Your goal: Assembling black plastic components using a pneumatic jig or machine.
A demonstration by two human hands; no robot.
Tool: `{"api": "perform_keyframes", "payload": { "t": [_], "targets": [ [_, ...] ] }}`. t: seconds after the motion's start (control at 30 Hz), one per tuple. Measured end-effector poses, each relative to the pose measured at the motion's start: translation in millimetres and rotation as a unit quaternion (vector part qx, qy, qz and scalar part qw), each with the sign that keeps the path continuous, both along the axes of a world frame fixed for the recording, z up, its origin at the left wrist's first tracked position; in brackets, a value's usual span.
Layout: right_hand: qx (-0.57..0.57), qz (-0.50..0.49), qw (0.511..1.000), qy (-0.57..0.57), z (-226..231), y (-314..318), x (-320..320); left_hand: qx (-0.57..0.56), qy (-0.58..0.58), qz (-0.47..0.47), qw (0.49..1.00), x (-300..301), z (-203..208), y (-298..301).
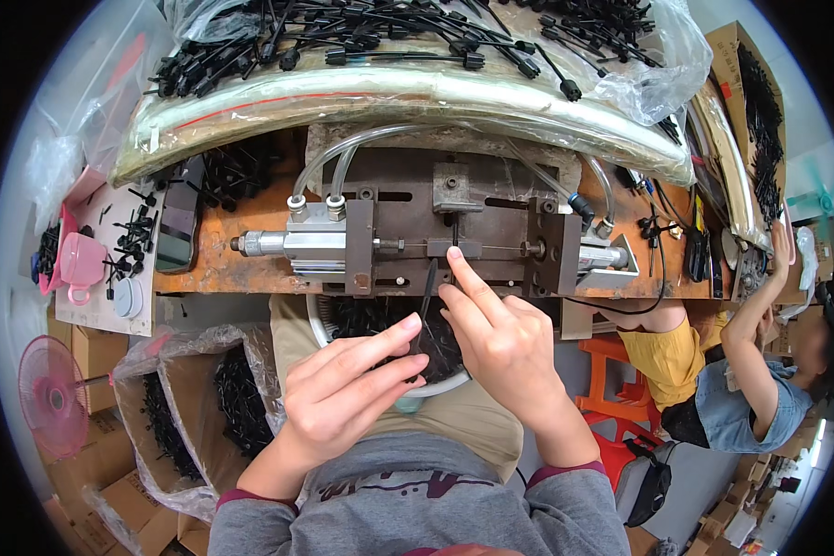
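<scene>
My left hand pinches a thin black rod between its fingertips. The rod slants up toward the middle of a dark metal fixture. With its index finger stretched out, my right hand presses on a black stem at the fixture's small centre block. Its thumb is apart from the index finger, close to the rod, and the other fingers curl in. Silver pneumatic cylinders flank the block, one on each side. Under my hands, a white-rimmed tub of black parts is partly hidden.
Piles of black rod parts lie on plastic wrap behind the fixture. A phone and a pink cup are at the left. Plastic-lined boxes stand lower left. Another person works at the right beside an orange stool.
</scene>
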State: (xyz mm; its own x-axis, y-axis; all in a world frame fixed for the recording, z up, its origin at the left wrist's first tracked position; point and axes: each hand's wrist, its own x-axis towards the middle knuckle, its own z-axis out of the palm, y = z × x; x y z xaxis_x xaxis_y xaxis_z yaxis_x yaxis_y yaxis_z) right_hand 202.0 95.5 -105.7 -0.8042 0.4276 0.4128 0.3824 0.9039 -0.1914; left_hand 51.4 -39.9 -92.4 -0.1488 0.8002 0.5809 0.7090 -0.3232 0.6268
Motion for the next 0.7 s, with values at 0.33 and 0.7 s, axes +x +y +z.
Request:
{"api": "perform_keyframes", "payload": {
  "t": [0.33, 0.7],
  "targets": [
    [-0.124, 0.143, 0.982, -0.027, -12, -11, 18, 0.008, 0.074, 0.032, 0.997, 6, -10, 27],
    [-0.211, 0.127, 0.966, -0.077, -36, -31, 40, -0.086, 0.213, 0.087, 0.969, 22, -18, 58]
  ]
}}
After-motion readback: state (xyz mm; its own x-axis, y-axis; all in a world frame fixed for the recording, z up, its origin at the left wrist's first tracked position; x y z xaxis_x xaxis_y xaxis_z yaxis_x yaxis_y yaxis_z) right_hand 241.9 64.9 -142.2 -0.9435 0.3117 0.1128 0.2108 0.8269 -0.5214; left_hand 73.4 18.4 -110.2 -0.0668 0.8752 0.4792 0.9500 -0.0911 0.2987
